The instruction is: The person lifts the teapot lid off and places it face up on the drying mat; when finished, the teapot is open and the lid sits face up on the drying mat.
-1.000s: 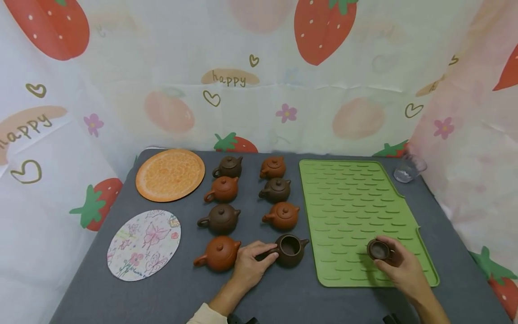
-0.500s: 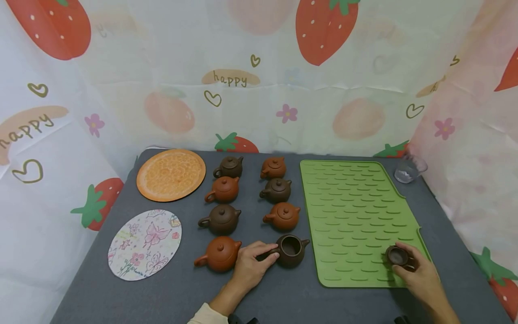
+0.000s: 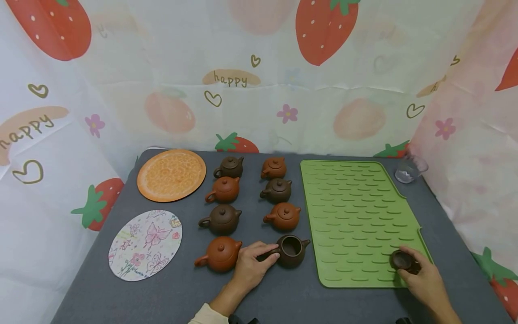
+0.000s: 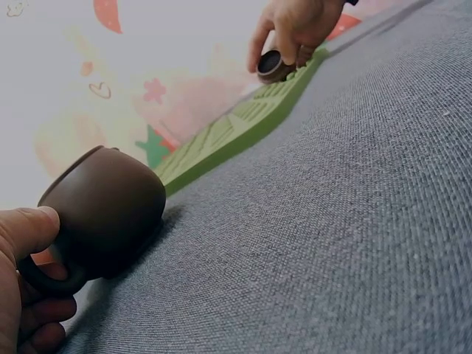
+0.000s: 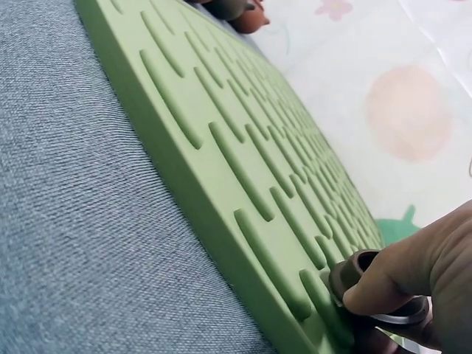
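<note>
My left hand [image 3: 252, 265] pinches the handle of a dark brown teapot [image 3: 290, 258] that stands uncovered on the grey cloth. Its round mouth faces up; in the left wrist view the same teapot [image 4: 110, 206] looks close, thumb on top of the handle. Over the near right part of the green mat [image 3: 356, 216], my right hand [image 3: 425, 276] holds a small dark teapot lid [image 3: 400, 259] between thumb and fingers, hollow side up. From the right wrist, the lid [image 5: 346, 274] sits right at the mat's ridges; whether it bears on them is hard to tell.
Several lidded teapots, brown and orange-red, form two columns, one orange-red teapot [image 3: 222, 254] right beside my left hand. An orange round mat [image 3: 171, 175] and a butterfly-patterned oval mat [image 3: 145, 245] lie left. A clear glass pitcher [image 3: 408, 171] stands back right.
My right hand has carried the lid rightward and toward me, then lowered it to the mat. The left hand and its teapot have stayed put.
</note>
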`<state>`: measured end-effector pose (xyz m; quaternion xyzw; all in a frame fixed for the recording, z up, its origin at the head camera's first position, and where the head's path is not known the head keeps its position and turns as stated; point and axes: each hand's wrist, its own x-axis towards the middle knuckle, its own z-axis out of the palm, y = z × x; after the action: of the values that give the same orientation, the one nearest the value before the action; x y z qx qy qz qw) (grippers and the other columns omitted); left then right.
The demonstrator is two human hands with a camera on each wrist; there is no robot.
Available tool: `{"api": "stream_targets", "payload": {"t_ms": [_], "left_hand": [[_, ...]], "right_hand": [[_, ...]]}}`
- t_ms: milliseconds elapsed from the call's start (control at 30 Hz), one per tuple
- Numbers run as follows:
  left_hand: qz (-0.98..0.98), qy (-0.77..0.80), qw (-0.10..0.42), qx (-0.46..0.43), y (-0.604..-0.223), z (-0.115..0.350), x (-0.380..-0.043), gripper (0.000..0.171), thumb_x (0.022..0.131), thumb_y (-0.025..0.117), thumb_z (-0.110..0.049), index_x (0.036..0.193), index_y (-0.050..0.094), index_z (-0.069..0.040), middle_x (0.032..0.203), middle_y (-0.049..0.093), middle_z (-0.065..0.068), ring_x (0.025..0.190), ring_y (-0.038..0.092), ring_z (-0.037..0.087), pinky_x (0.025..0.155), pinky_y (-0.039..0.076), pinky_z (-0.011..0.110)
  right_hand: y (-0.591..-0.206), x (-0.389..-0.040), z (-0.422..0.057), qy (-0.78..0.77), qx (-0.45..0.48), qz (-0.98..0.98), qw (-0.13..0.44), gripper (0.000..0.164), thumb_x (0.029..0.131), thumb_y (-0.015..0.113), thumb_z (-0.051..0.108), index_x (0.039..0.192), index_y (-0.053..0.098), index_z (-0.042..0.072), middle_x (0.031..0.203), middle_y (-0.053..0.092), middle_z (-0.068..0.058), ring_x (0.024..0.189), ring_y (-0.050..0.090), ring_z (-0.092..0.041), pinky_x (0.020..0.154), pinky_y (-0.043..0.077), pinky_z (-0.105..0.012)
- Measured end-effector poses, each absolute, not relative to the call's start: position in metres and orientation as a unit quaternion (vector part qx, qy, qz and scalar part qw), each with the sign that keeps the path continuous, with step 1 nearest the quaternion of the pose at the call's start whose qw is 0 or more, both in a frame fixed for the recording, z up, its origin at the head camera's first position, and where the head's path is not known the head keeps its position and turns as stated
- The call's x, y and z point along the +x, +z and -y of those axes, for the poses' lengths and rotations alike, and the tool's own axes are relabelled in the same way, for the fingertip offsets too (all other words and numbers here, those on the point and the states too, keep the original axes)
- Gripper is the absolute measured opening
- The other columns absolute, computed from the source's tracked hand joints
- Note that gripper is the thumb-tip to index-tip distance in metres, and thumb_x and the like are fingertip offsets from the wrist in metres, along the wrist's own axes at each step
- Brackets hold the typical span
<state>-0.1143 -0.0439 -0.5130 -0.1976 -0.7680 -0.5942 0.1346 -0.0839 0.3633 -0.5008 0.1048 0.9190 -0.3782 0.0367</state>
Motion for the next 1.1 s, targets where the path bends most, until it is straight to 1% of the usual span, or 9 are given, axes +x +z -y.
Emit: {"api": "stream_targets", "payload": {"t_ms": [200, 300, 533, 600, 700, 767, 833, 1000, 1100], "left_hand": [[0.767, -0.596, 0.131, -0.200, -0.512, 0.044, -0.114, 0.023, 0.078, 0.077, 0.005, 0.100, 0.075, 0.002, 0.085, 0.069, 0.010, 0.078, 0.065, 0.024, 0.071, 0.052, 0.033], [0.767, -0.596, 0.131, -0.200, -0.513, 0.044, -0.114, 0.023, 0.078, 0.077, 0.005, 0.100, 0.075, 0.002, 0.085, 0.069, 0.010, 0.078, 0.065, 0.024, 0.072, 0.052, 0.032], [0.774, -0.594, 0.122, -0.183, -0.551, 0.045, -0.127, 0.025, 0.080, 0.080, -0.009, 0.104, 0.076, -0.011, 0.089, 0.069, -0.007, 0.081, 0.064, 0.013, 0.074, 0.052, 0.031], [0.779, -0.587, 0.123, -0.181, -0.549, 0.046, -0.126, 0.026, 0.080, 0.080, -0.011, 0.106, 0.076, -0.012, 0.090, 0.068, -0.007, 0.082, 0.064, 0.011, 0.074, 0.052, 0.030], [0.782, -0.580, 0.132, -0.183, -0.544, 0.047, -0.125, 0.029, 0.080, 0.081, -0.012, 0.108, 0.075, -0.010, 0.091, 0.068, -0.004, 0.083, 0.064, 0.011, 0.074, 0.052, 0.031], [0.783, -0.576, 0.141, -0.189, -0.540, 0.048, -0.125, 0.030, 0.079, 0.081, -0.011, 0.108, 0.074, -0.009, 0.092, 0.069, 0.000, 0.084, 0.064, 0.012, 0.075, 0.052, 0.032], [0.778, -0.578, 0.150, -0.196, -0.534, 0.049, -0.124, 0.031, 0.079, 0.081, -0.009, 0.109, 0.074, -0.007, 0.092, 0.069, 0.004, 0.085, 0.065, 0.014, 0.075, 0.052, 0.033], [0.763, -0.579, 0.184, -0.221, -0.511, 0.051, -0.120, 0.033, 0.076, 0.081, 0.000, 0.107, 0.073, -0.004, 0.092, 0.069, 0.007, 0.085, 0.066, 0.024, 0.074, 0.053, 0.038], [0.755, -0.575, 0.204, -0.240, -0.484, 0.055, -0.113, 0.033, 0.073, 0.080, 0.006, 0.105, 0.072, 0.001, 0.092, 0.068, 0.009, 0.083, 0.065, 0.027, 0.072, 0.054, 0.040]], "right_hand": [[-0.501, -0.085, -0.362, -0.374, 0.111, -0.919, 0.054, 0.060, 0.089, 0.063, 0.000, 0.143, 0.038, -0.005, 0.124, 0.046, -0.035, 0.095, 0.057, -0.040, 0.062, 0.047, -0.035], [-0.502, -0.084, -0.362, -0.375, 0.105, -0.919, 0.051, 0.062, 0.088, 0.064, -0.001, 0.143, 0.037, -0.006, 0.121, 0.048, -0.035, 0.094, 0.058, -0.040, 0.061, 0.047, -0.035], [-0.499, -0.084, -0.363, -0.377, 0.099, -0.919, 0.053, 0.065, 0.089, 0.063, 0.001, 0.145, 0.031, -0.007, 0.117, 0.049, -0.032, 0.087, 0.058, -0.031, 0.059, 0.046, -0.036], [-0.499, -0.083, -0.363, -0.374, 0.095, -0.922, 0.043, 0.063, 0.091, 0.063, 0.004, 0.144, 0.031, -0.009, 0.118, 0.048, -0.032, 0.088, 0.058, -0.033, 0.061, 0.046, -0.038], [-0.498, -0.082, -0.362, -0.382, 0.094, -0.919, 0.018, 0.062, 0.094, 0.062, 0.009, 0.144, 0.031, -0.010, 0.124, 0.042, -0.035, 0.099, 0.052, -0.042, 0.071, 0.047, -0.048], [-0.495, -0.081, -0.362, -0.388, 0.100, -0.916, 0.001, 0.063, 0.096, 0.061, 0.014, 0.145, 0.030, -0.010, 0.127, 0.038, -0.035, 0.107, 0.044, -0.047, 0.078, 0.043, -0.054], [-0.492, -0.080, -0.361, -0.396, 0.107, -0.912, -0.015, 0.063, 0.097, 0.060, 0.017, 0.146, 0.029, -0.008, 0.130, 0.035, -0.035, 0.111, 0.038, -0.049, 0.082, 0.039, -0.058], [-0.479, -0.079, -0.357, -0.392, 0.104, -0.913, -0.046, 0.064, 0.098, 0.060, 0.021, 0.147, 0.029, -0.006, 0.131, 0.036, -0.033, 0.111, 0.038, -0.047, 0.080, 0.036, -0.053], [-0.468, -0.079, -0.353, -0.385, 0.098, -0.915, -0.065, 0.063, 0.097, 0.060, 0.020, 0.147, 0.031, -0.005, 0.130, 0.038, -0.030, 0.110, 0.039, -0.042, 0.079, 0.035, -0.047]]}}
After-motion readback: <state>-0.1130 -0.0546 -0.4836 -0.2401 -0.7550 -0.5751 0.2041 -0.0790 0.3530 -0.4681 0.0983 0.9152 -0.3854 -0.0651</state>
